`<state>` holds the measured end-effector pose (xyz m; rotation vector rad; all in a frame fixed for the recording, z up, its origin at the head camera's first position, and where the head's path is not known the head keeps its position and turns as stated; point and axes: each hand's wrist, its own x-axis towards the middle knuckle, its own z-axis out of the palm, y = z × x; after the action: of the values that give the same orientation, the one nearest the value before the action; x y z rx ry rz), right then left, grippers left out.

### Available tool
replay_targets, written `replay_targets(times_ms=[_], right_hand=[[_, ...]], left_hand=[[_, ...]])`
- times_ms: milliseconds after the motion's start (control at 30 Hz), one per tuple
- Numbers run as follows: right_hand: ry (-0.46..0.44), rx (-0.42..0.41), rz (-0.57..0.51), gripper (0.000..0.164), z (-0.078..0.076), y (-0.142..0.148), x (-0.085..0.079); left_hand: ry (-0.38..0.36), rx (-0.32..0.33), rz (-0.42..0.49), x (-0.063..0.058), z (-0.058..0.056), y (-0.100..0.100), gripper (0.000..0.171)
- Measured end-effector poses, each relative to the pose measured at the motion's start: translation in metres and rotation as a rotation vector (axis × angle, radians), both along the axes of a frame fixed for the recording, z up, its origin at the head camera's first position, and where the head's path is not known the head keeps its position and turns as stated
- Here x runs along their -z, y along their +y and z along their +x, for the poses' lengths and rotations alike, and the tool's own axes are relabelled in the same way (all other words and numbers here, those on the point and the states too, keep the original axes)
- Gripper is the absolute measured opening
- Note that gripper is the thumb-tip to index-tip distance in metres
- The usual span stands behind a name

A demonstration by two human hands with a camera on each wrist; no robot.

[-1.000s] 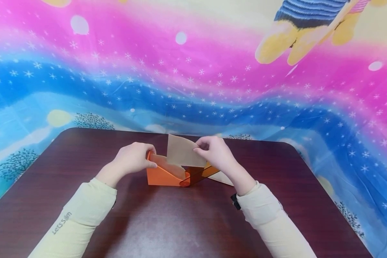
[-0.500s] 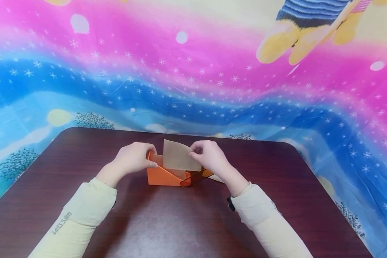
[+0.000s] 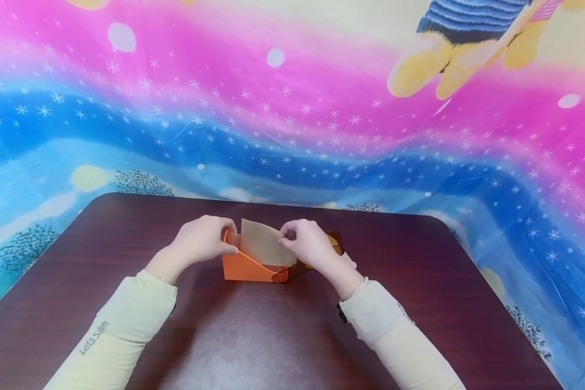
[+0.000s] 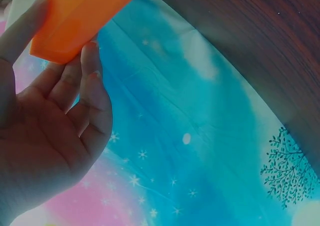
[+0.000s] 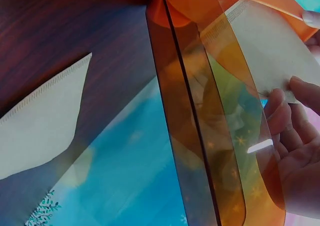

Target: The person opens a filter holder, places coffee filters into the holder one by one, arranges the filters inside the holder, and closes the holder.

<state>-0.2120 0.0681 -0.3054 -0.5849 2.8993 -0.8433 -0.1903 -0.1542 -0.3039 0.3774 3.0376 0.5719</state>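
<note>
An orange box (image 3: 246,270) stands on the table with its see-through amber lid (image 5: 202,131) swung open to the right. My left hand (image 3: 202,238) grips the box's upper left end, thumb on the near wall and fingers round the end. Between thumb and fingertips my right hand (image 3: 309,246) pinches a tan paper coffee filter (image 3: 263,242) with a crimped edge. The filter's lower part sits inside the box and its top corner sticks up above the rim. In the right wrist view, part of that filter shows through the amber lid.
Another coffee filter (image 5: 42,118) lies on the dark wood table (image 3: 253,336), mostly hidden behind my right wrist in the head view. A patterned pink and blue cloth (image 3: 253,124) hangs behind the table's far edge.
My right hand has moved left and down, lowering the coffee filter into the box. My left hand and the box have stayed in place.
</note>
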Motion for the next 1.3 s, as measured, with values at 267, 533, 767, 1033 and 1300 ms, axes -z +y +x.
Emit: replay_targets(times_ms=[267,533,767,1033,1300], right_hand=[[-0.005,-0.006,0.021,0.006,0.0,-0.006,0.007],[0.0,-0.036,0.039,0.006,-0.002,-0.011,0.014],[-0.026,-0.031,0.045,0.007,-0.003,-0.013,0.02],[-0.017,-0.04,0.064,0.006,-0.003,-0.017,0.026],[-0.015,-0.051,0.079,0.007,-0.003,-0.02,0.028]], left_hand=[[0.004,0.004,0.001,0.002,-0.001,0.0,0.021],[0.012,0.008,-0.019,0.002,-0.001,0.0,0.028],[0.017,0.004,-0.018,0.002,0.0,0.0,0.036],[0.01,0.007,-0.007,0.002,-0.001,0.0,0.03],[0.0,0.002,0.004,0.002,0.0,-0.001,0.027]])
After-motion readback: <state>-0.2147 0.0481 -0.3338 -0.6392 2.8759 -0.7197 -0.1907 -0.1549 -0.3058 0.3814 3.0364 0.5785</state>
